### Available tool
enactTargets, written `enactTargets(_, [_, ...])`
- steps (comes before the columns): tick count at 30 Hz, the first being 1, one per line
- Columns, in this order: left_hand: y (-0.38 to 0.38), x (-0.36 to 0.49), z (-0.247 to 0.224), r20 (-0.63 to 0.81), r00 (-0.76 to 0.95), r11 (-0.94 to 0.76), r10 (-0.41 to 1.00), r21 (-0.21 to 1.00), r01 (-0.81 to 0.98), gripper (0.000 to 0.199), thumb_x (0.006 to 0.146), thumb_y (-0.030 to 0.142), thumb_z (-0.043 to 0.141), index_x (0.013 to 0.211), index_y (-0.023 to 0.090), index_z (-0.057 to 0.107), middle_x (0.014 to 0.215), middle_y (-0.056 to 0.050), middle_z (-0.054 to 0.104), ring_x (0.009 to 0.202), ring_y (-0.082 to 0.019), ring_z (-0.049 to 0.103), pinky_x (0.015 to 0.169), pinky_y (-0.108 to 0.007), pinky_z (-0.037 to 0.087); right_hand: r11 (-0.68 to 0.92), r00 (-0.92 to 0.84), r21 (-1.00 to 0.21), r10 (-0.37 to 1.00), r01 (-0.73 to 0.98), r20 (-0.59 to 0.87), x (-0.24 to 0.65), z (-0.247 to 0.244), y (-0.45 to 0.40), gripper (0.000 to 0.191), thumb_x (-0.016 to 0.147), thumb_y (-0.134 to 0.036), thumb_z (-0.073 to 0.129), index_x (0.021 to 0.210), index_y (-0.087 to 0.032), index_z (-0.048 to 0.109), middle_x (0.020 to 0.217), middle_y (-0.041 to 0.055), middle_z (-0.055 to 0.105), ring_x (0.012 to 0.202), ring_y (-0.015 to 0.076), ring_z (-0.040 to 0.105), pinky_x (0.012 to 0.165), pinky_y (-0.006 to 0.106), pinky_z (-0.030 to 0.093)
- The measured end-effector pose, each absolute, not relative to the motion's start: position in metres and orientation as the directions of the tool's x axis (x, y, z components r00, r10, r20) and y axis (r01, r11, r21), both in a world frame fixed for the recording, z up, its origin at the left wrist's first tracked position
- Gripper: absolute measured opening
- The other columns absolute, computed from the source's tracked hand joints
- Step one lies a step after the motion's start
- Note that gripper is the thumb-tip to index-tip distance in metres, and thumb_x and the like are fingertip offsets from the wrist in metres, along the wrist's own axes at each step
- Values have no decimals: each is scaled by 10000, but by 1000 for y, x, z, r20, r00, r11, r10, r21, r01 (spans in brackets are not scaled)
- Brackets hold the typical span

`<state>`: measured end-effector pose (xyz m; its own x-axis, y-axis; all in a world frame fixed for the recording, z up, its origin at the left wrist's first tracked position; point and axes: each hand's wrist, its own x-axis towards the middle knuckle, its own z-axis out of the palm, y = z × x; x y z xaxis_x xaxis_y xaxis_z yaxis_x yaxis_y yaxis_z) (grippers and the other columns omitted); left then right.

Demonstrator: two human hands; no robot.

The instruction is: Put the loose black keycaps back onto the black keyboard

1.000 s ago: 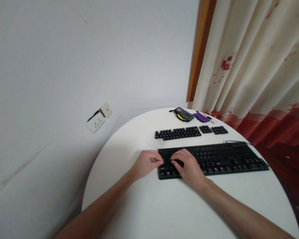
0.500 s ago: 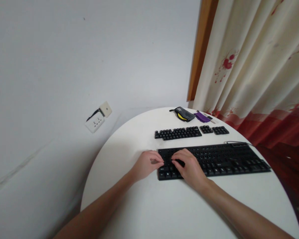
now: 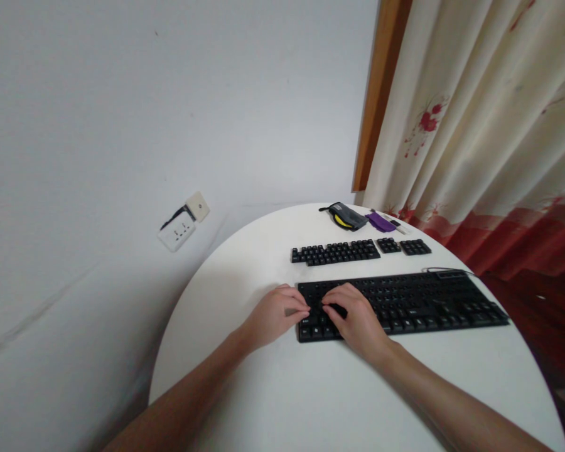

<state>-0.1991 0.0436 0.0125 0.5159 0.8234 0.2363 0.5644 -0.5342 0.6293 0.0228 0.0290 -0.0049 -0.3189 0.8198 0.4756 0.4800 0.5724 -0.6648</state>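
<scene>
A black keyboard (image 3: 419, 301) lies on the white round table (image 3: 311, 389), with keycaps along its front rows and right part; its upper rows look bare of caps. My left hand (image 3: 275, 314) is at the keyboard's left edge, thumb and fingertips pinched together. Just to its right, my right hand (image 3: 355, 317) rests over the left part of the keyboard, its thumb and index finger also in a pinch. Whatever is between the fingertips of either hand is too small and dark to make out.
Behind the keyboard, loose black keycaps (image 3: 341, 252) stand in rows, with two smaller keycap groups (image 3: 388, 245) (image 3: 415, 247) to the right. Farther back lie a grey-and-yellow pouch (image 3: 346, 216), a purple cloth-like item (image 3: 380, 221) and a cable. A wall socket (image 3: 177, 231) is at left, a curtain (image 3: 475, 125) at right.
Both hands stay over the keyboard's left part, with their pinches held and only slight finger movement. The whole view has shifted a little.
</scene>
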Motion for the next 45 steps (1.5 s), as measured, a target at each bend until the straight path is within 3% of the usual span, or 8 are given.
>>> enactTargets(12, [45, -201, 10, 260, 547, -578, 796, 596, 558, 92, 863, 257, 693, 856, 239, 783, 914, -34, 733, 856, -173, 624, 814, -310, 479, 582, -318, -642, 812, 499, 489, 22, -7, 30, 120, 871, -117, 628, 885, -206, 707, 912, 57, 705, 891, 223, 594, 845, 404, 490])
enactTargets(19, [43, -202, 17, 262, 623, -660, 737, 481, 578, 140, 901, 278, 645, 920, 242, 780, 949, -45, 724, 870, -178, 613, 820, -314, 468, 583, -322, -628, 811, 515, 489, 21, -10, 30, 121, 872, -117, 625, 882, -206, 707, 914, 59, 708, 883, 221, 597, 831, 401, 492])
enactTargets(27, [34, -200, 25, 202, 592, -619, 780, 388, 683, 162, 906, 280, 633, 978, 272, 778, 1011, -43, 670, 965, -198, 586, 880, -325, 447, 564, -275, -638, 821, 524, 500, 22, -9, 28, 137, 859, -103, 629, 897, -206, 709, 924, 59, 705, 899, 231, 594, 836, 403, 491])
enactTargets(33, [34, -202, 24, 184, 587, -603, 788, 422, 677, 157, 904, 298, 632, 918, 271, 785, 969, -36, 651, 921, -182, 593, 844, -298, 455, 575, -284, -627, 813, 526, 508, 20, -9, 27, 134, 866, -104, 622, 893, -205, 705, 921, 59, 704, 899, 232, 591, 835, 400, 487])
enactTargets(45, [37, -187, 13, 305, 439, -529, 845, 589, 610, 203, 933, 227, 551, 877, 198, 743, 940, -54, 691, 898, -176, 624, 858, -283, 479, 579, -329, -594, 812, 558, 482, 20, -11, 29, 121, 869, -118, 638, 875, -208, 719, 906, 44, 722, 879, 215, 602, 841, 382, 479])
